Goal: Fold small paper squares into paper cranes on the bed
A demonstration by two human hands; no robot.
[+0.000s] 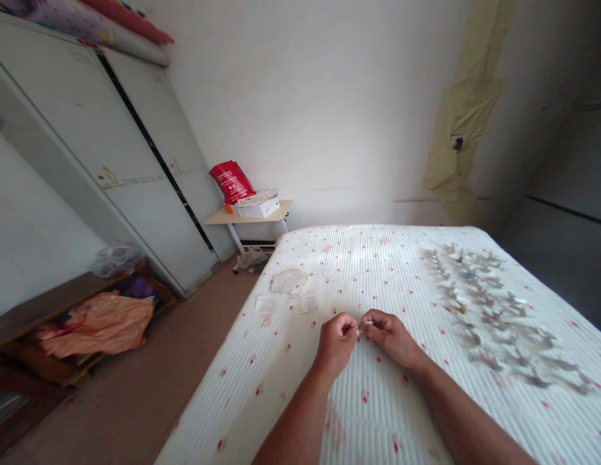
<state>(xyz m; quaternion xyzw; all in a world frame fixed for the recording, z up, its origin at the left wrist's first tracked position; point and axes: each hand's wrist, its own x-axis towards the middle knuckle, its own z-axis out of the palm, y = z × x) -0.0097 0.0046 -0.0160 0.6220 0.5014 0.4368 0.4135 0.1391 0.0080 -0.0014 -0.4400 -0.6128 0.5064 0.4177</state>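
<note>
Small paper piece (358, 327) pinched between two hands over the middle of the bed (368, 426).
The left hand (335, 339) and the right hand (392, 337) meet fingertip to fingertip, thumb and forefinger of each clamped on the paper piece, which the fingers largely hide; its exact shape cannot be told. On the bed's left side lie printed paper sheets (291, 282), some overlapping. On the bed's right side stand rows of folded paper figures (489, 316), blurred, well apart from the hands. Beyond the bed's far left corner is a small table (218, 218) bearing a red bag (231, 182) and a white box (259, 208). Left of the bed stands a sliding-door cabinet (106, 142).
</note>
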